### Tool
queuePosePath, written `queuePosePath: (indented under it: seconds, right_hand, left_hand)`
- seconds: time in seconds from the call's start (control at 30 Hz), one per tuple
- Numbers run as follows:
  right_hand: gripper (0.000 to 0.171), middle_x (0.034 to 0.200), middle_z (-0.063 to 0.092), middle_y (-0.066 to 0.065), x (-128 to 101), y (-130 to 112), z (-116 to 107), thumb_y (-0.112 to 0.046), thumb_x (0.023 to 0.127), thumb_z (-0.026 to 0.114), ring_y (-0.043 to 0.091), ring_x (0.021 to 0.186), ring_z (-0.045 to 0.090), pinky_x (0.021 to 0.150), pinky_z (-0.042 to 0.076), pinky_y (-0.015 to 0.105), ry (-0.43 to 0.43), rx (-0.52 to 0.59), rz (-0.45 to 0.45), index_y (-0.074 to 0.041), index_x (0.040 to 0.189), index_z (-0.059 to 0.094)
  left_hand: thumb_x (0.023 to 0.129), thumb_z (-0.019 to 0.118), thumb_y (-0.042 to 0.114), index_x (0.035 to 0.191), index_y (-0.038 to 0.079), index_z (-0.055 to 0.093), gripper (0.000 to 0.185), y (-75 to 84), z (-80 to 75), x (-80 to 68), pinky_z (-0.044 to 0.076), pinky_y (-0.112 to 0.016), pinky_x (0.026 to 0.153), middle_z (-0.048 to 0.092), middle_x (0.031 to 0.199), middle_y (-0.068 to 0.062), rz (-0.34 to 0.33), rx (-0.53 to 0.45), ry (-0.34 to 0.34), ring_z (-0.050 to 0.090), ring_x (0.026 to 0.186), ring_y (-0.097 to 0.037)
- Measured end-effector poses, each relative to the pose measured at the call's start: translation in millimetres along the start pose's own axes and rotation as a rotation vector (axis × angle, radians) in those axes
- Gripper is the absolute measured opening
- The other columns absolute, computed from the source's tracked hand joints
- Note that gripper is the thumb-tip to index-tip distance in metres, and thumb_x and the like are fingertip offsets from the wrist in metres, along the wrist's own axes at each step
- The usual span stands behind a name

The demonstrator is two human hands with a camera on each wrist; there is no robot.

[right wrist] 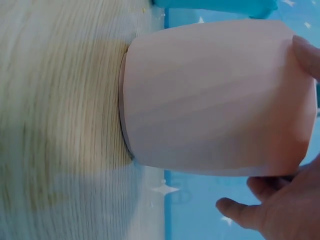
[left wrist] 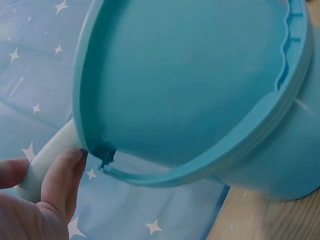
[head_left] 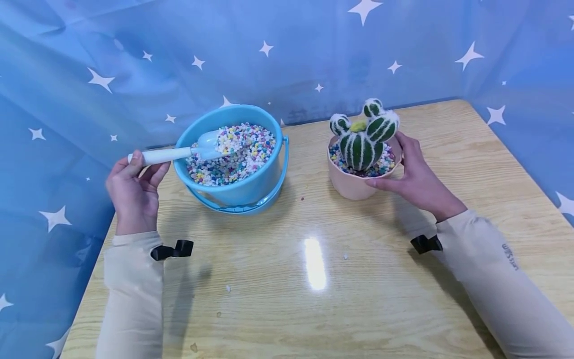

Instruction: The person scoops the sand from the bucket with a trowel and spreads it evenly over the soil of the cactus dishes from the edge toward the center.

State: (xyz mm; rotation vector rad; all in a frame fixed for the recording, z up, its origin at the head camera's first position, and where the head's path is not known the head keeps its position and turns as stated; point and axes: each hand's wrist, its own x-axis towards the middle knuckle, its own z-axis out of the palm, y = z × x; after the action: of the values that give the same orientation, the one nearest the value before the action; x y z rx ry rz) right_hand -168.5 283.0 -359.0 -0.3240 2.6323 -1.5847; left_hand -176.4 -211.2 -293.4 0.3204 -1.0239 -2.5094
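My left hand [head_left: 133, 192] grips the white handle of a light blue scoop [head_left: 188, 151], also seen as a white handle [left wrist: 47, 157] in the left wrist view. The scoop's bowl carries coloured pebbles over a blue bucket [head_left: 251, 187] filled with the same pebbles [head_left: 233, 159]. The bucket [left wrist: 200, 85] fills the left wrist view. My right hand [head_left: 414, 174] holds the side of a pink pot [head_left: 354, 185] with thumb and fingers around it. The pot [right wrist: 215, 100] holds pebbles and a green striped toy cactus [head_left: 364, 134].
A wooden table [head_left: 314, 279] carries everything, with a few stray pebbles [head_left: 227, 288] on it. A blue star-printed curtain [head_left: 67, 75] hangs behind and on both sides. The bucket's handle [head_left: 242, 207] lies down around its base.
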Motion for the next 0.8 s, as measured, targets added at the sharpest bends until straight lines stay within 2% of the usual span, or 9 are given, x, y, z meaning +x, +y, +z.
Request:
queuePosePath:
  seconds: [0.1, 0.23, 0.33, 0.47, 0.67, 0.8]
  right_hand:
    - [0.113, 0.155, 0.006, 0.012, 0, 0, -1, -0.024, 0.082, 0.084, 0.036, 0.142, 0.011, 0.114, 0.016, 0.064, -0.008, -0.01, -0.012, -0.028, 0.158, 0.001]
    - [0.111, 0.157, 0.003, 0.007, 1, 2, -2, -0.02, 0.083, 0.083, 0.032, 0.145, 0.006, 0.114, 0.014, 0.065, -0.022, 0.029, -0.023, -0.034, 0.157, 0.001]
    - [0.11, 0.155, 0.006, 0.009, 0, 2, -1, -0.02, 0.082, 0.083, 0.032, 0.144, 0.009, 0.114, 0.016, 0.064, -0.006, 0.036, -0.026, -0.031, 0.157, 0.003]
    - [0.113, 0.152, 0.009, 0.014, -1, -1, 1, -0.025, 0.081, 0.085, 0.036, 0.141, 0.014, 0.114, 0.017, 0.063, 0.025, -0.014, -0.017, -0.024, 0.158, 0.002]
    - [0.113, 0.156, 0.006, 0.014, -1, -4, 1, -0.022, 0.081, 0.084, 0.036, 0.143, 0.009, 0.114, 0.014, 0.064, -0.002, 0.0, -0.015, -0.025, 0.158, 0.0]
    - [0.113, 0.153, 0.009, 0.014, 0, -3, 3, -0.021, 0.079, 0.086, 0.037, 0.14, 0.014, 0.114, 0.016, 0.063, 0.009, 0.006, -0.014, -0.022, 0.157, 0.005]
  left_hand:
    - [0.093, 0.065, -0.001, 0.103, -0.01, 0.051, 0.019, -0.6, 2.4, -3.2, 0.058, -0.044, 0.081, 0.054, 0.111, -0.023, 0.005, -0.026, -0.014, 0.07, 0.072, -0.037]
    - [0.095, 0.062, -0.003, 0.099, -0.011, 0.052, 0.013, -1.5, 10.4, -8.7, 0.059, -0.044, 0.079, 0.056, 0.105, -0.024, 0.002, -0.058, -0.048, 0.07, 0.073, -0.038]
    - [0.095, 0.062, -0.004, 0.096, -0.011, 0.052, 0.012, -4.2, 19.7, -14.0, 0.059, -0.044, 0.077, 0.056, 0.103, -0.024, -0.009, -0.068, -0.072, 0.07, 0.074, -0.039]
    - [0.096, 0.061, -0.002, 0.098, -0.01, 0.051, 0.013, -9.7, 32.2, -21.9, 0.059, -0.042, 0.08, 0.056, 0.106, -0.024, -0.024, -0.039, -0.114, 0.071, 0.077, -0.037]
    - [0.097, 0.061, 0.0, 0.098, -0.008, 0.049, 0.014, -17.2, 47.9, -30.6, 0.057, -0.041, 0.083, 0.054, 0.108, -0.023, -0.03, 0.009, -0.168, 0.071, 0.081, -0.035]
    - [0.098, 0.058, -0.001, 0.094, -0.006, 0.046, 0.014, -23.4, 58.3, -35.4, 0.057, -0.042, 0.084, 0.051, 0.108, -0.019, -0.05, 0.012, -0.21, 0.071, 0.08, -0.034]
